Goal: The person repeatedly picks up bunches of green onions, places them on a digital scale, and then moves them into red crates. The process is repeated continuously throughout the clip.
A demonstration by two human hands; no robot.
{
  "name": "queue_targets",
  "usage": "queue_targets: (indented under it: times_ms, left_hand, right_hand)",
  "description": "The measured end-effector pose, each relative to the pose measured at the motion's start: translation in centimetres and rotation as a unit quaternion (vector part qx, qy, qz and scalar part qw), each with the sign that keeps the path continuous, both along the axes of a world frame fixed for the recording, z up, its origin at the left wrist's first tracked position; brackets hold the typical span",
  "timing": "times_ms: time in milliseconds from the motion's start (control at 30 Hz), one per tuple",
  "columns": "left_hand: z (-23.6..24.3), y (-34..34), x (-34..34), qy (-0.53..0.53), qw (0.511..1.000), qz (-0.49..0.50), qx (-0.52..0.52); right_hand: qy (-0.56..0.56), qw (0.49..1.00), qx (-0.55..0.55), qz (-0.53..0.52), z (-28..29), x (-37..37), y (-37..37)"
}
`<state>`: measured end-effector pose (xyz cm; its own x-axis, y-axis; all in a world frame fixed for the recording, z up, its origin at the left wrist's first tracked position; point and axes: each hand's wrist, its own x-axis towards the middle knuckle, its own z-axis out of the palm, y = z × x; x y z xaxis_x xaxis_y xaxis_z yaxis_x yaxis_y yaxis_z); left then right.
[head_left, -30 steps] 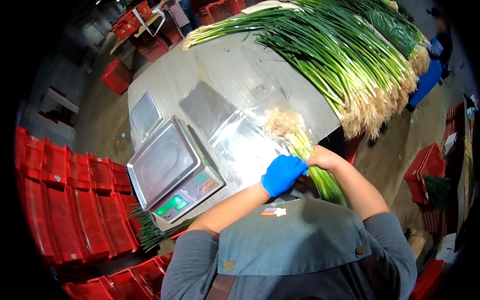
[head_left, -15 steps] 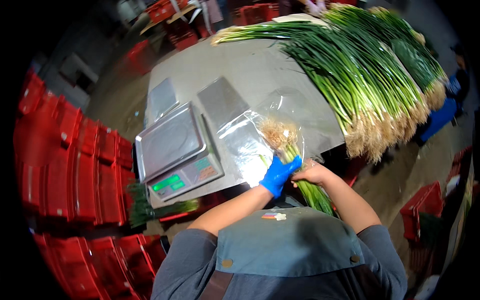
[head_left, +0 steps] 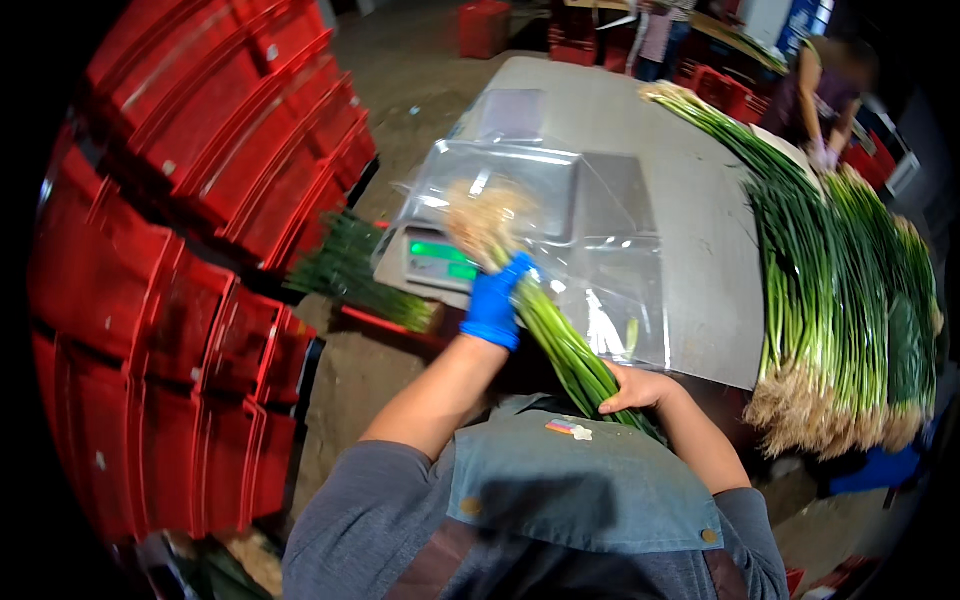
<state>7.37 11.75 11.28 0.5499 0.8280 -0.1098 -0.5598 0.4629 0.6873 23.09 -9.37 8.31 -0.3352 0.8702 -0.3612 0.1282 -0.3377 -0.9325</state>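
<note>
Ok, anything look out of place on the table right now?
One small thing: a pale-green scrap lies at the clear plastic on the table, apart from the held bunch, perhaps a stray piece.

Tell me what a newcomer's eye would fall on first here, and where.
First, near the picture's centre, the bright blue-gloved left hand grips a bunch of green onions just below its pale roots, while the bare right hand holds the green end. Stacked red crates crowd the left side, a pile of green onions lies along the table's right side, and a scale's green display glows just left of the roots.
</note>
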Motion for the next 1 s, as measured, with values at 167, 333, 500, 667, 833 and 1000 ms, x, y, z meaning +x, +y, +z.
queue_targets:
  times_ms: [167,333,500,667,833,1000]
  left_hand:
    - [-2.6,12.3,-15.7,0.089,0.980,0.168,-0.066]
    - [-12.7,13.5,-25.7,0.191,0.937,0.288,0.053]
    - [-21.3,14.2,-32.6,0.371,0.850,0.363,0.092]
    - [-22.1,14.5,-35.9,0.587,0.744,0.250,0.199]
    - [-18.9,12.5,-35.3,0.590,0.707,0.071,0.383]
    - [-13.2,7.0,-33.2,0.479,0.755,-0.017,0.449]
  right_hand:
    - [-0.048,0.995,0.023,0.084,-1.1,-7.0,5.2]
    - [0.024,0.992,-0.076,0.103,-1.4,-14.4,12.5]
    - [0.100,0.958,-0.264,0.046,-1.6,-20.0,17.4]
    - [0.132,0.918,-0.370,-0.050,-0.7,-25.8,19.6]
    - [0.128,0.893,-0.423,-0.079,-1.5,-29.3,21.4]
    - [0.049,0.872,-0.476,-0.102,-4.5,-30.4,24.0]
